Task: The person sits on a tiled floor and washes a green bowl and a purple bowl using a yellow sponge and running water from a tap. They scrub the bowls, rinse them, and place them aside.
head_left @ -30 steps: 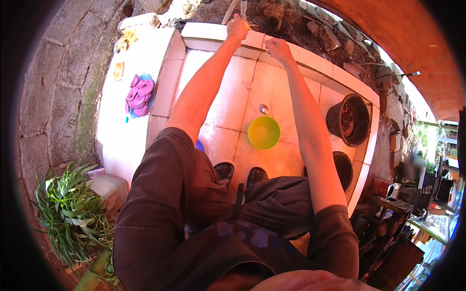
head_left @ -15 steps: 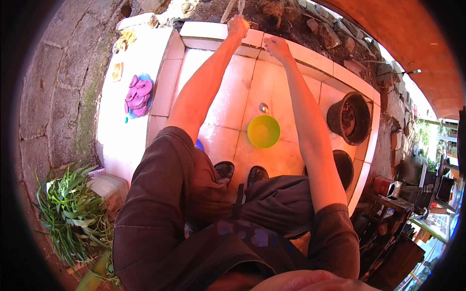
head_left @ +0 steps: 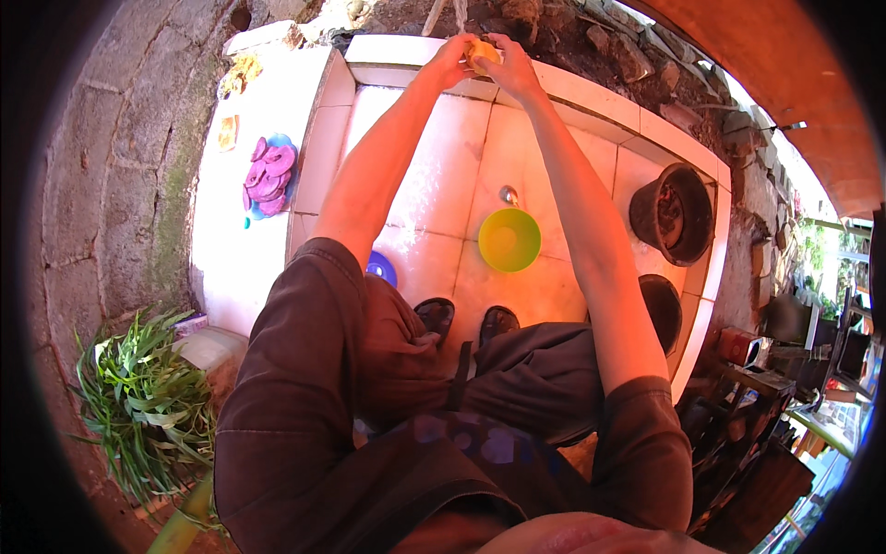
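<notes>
Beyond the far tiled rim, both arms stretch forward and the hands come together. A small yellow-orange object (head_left: 483, 55) sits between them; its kind I cannot make out. My left hand (head_left: 449, 62) curls around its left side. From the right, my right hand (head_left: 513, 69) closes its fingers over it. Just above the hands hangs a pale twisted strand (head_left: 460, 13), which I cannot identify. A yellow-green bowl (head_left: 509, 240) rests on the tiled floor between my forearms, beside a small shiny metal piece (head_left: 508, 195).
A dark bucket (head_left: 643, 214) and another dark container (head_left: 660, 316) stand along the right rim. Pink-purple flat pieces (head_left: 269, 177) lie on a blue dish upon the left ledge (head_left: 217, 268). Below it are long green leaves (head_left: 143, 406). A blue round item (head_left: 381, 269) sits near my feet.
My right hand has moved left and up to meet my left hand, and now grips the yellow-orange object too. The view has shifted slightly, showing more of the blue round item.
</notes>
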`<state>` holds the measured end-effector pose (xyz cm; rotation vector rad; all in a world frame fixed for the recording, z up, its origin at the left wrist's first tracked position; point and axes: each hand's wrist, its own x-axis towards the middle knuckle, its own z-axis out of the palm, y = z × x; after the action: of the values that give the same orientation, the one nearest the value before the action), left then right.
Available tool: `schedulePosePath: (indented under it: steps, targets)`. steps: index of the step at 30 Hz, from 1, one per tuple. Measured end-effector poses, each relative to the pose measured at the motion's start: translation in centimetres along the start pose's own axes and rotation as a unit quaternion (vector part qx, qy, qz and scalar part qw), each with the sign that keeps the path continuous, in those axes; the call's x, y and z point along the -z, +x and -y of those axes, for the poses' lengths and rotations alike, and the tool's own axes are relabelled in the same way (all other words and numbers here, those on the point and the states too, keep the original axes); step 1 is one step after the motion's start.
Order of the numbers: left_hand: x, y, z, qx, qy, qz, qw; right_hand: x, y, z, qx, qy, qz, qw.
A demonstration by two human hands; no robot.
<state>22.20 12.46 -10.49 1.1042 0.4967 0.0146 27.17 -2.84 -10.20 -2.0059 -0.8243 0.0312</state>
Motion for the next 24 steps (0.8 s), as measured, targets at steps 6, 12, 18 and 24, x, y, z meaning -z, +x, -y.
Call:
schedulePosePath:
  steps: [6, 12, 18, 24]
  targets:
    - [0.3, -0.6, -0.5, 0.044, 0.003, 0.114, 0.992, -0.2, -1.4, 2.0, 0.126, -0.098, -0.030, 0.987]
    - [0.2, -1.5, -1.3, 0.065, -0.054, 0.097, 0.992, -1.3, -0.6, 3.5, 0.131, -0.001, -0.016, 0.991]
    - [0.5, -1.8, -1.8, 0.086, -0.003, -0.048, 0.995, -2.9, 1.1, 4.5, 0.022, -0.004, -0.164, 0.986]
    - [2.5, -1.0, -0.4, 0.113, 0.018, -0.070, 0.991, -3.1, 2.5, 4.5, -0.028, 0.127, -0.142, 0.981]
